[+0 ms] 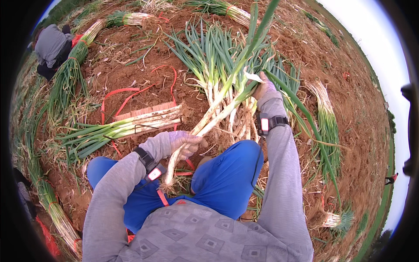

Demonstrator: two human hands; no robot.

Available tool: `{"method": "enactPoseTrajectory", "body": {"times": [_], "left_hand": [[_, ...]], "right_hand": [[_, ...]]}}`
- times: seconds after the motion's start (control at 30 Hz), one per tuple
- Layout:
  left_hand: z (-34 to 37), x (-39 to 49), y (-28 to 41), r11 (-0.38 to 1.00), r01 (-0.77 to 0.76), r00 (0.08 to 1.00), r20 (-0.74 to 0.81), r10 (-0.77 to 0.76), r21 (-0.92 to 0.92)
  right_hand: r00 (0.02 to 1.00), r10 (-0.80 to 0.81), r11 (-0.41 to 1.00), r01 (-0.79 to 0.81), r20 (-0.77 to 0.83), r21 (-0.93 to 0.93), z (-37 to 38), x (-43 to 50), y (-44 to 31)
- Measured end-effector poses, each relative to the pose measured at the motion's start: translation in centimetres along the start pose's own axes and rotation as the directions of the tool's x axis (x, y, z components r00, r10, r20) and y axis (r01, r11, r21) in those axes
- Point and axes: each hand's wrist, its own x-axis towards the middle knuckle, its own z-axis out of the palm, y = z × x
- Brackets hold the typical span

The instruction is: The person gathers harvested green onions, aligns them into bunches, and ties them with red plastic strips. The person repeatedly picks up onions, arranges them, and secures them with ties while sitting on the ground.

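Note:
My left hand [186, 143] grips the white shanks of two long green onions [217, 114], just above my lap. Their roots hang below it, near my thighs. My right hand [264, 88] is closed around the green upper part of the stalks, beside a loose pale strip of leaf sheath [252, 76]. Under and beyond the held stalks lies a loose heap of green onions [209, 65], leaves pointing away from me. To the left, several cleaned stalks [150, 121] lie side by side against a pinkish ribbed piece [144, 111].
Red tape [122, 90] loops over the soil near the laid stalks. Tied onion bundles lie at left [54, 204], upper left [73, 60], top [235, 13] and right [327, 124]. A crouching person [54, 46] is at upper left; another person's leg [24, 196] shows at the left rim.

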Motion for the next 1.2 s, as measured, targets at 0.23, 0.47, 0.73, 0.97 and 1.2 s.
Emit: {"method": "enactPoseTrajectory", "body": {"times": [0.23, 0.47, 0.73, 0.97, 1.2], "left_hand": [[-3.1, 2.5, -2.9, 0.974, 0.124, 0.986, 0.134, -0.100, -0.188], [-1.4, 1.7, -2.2, 0.940, 0.131, 0.986, 0.144, -0.089, -0.316], [-0.9, 1.9, -2.3, 0.951, 0.203, 0.963, 0.222, -0.151, -0.235], [0.2, 1.9, -2.9, 0.957, 0.118, 0.946, 0.324, -0.026, -0.266], [-0.4, 0.7, -3.5, 0.901, 0.097, 0.983, 0.181, -0.020, -0.424]], "right_hand": [[0.967, 0.249, 0.968, -0.251, 0.061, 0.013, -7.3, 2.7, 8.4], [0.967, 0.217, 0.965, -0.193, 0.133, -0.177, -8.6, 1.6, 8.7], [0.992, 0.059, 0.894, -0.101, -0.109, -0.436, -7.0, 2.4, 7.3], [0.847, -0.260, -0.274, 0.397, 0.464, -0.876, 4.9, 5.5, 0.4], [0.923, -0.121, -0.526, 0.253, 0.365, -0.812, 4.8, 6.1, 5.0]]}}
